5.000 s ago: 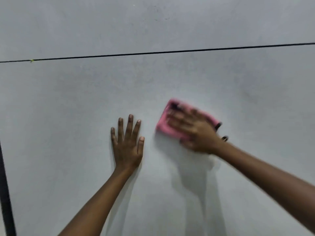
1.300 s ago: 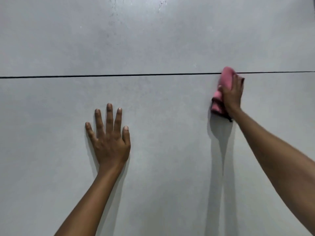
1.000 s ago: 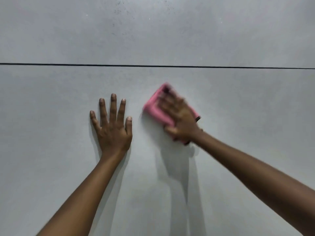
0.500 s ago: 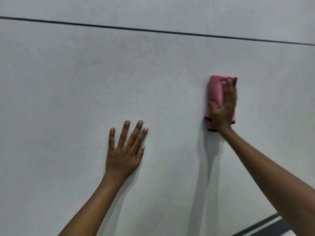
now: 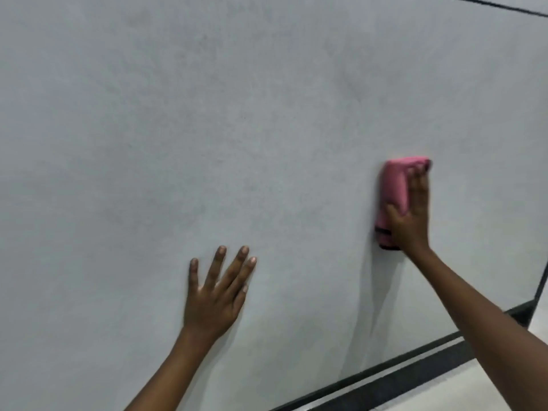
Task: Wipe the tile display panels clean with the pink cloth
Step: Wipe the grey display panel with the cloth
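Right now the right hand (image 5: 410,215) presses the folded pink cloth (image 5: 393,194) flat against the grey tile panel (image 5: 207,114), near the panel's right edge and well above its lower edge. Its fingers lie straight up along the cloth with the thumb angled across the cloth's lower half; that grip is blurred, so whether the thumb hooks round the fabric is hard to tell. A dark strip shows at the cloth's bottom end. The left hand (image 5: 216,295) rests palm-down on the same panel, fingers spread and straight, holding nothing, well apart from the cloth and lower. A thin dark seam (image 5: 498,5) crosses the panel's top right corner. A black frame (image 5: 415,369) runs under the lower edge.
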The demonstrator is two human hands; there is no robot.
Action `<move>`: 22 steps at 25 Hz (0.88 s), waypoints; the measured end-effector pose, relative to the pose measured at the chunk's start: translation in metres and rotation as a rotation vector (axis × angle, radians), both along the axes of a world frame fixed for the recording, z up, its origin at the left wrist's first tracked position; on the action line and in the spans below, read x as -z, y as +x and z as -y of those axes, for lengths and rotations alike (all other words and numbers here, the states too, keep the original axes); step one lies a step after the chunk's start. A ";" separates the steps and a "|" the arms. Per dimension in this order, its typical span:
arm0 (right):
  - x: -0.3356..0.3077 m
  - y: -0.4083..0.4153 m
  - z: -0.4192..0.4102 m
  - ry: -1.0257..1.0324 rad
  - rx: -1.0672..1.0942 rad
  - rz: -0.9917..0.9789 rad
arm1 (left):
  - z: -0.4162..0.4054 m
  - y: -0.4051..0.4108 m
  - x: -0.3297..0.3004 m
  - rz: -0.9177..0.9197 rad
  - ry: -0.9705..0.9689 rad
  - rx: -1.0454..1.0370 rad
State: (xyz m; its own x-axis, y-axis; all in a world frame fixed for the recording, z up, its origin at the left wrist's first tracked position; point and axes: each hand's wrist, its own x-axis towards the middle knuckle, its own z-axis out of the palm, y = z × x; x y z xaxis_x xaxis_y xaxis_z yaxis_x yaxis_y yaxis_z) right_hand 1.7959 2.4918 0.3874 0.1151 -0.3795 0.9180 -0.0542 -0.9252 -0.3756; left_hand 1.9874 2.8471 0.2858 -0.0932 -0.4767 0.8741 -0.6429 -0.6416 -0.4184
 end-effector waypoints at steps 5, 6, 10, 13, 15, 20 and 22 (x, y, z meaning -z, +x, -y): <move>0.065 0.038 -0.050 0.106 -0.081 0.068 | 0.005 0.008 0.010 0.090 -0.016 -0.044; 0.103 0.051 -0.086 -0.082 -0.121 -0.102 | 0.004 0.008 0.008 0.086 -0.021 -0.038; 0.248 0.066 -0.164 -1.181 -0.211 -0.799 | 0.004 -0.004 0.022 -0.025 -0.018 0.053; 0.242 0.048 -0.118 -0.881 -0.207 -0.636 | 0.003 -0.014 0.078 -0.070 0.070 0.056; 0.214 0.025 -0.065 -0.298 -0.137 -0.406 | 0.006 -0.010 0.099 -0.009 0.111 -0.004; 0.208 0.007 -0.016 0.476 0.002 0.102 | 0.019 0.001 0.113 0.086 0.037 -0.087; 0.258 0.030 -0.072 0.124 -0.019 -0.172 | 0.019 0.002 0.115 0.092 0.040 -0.083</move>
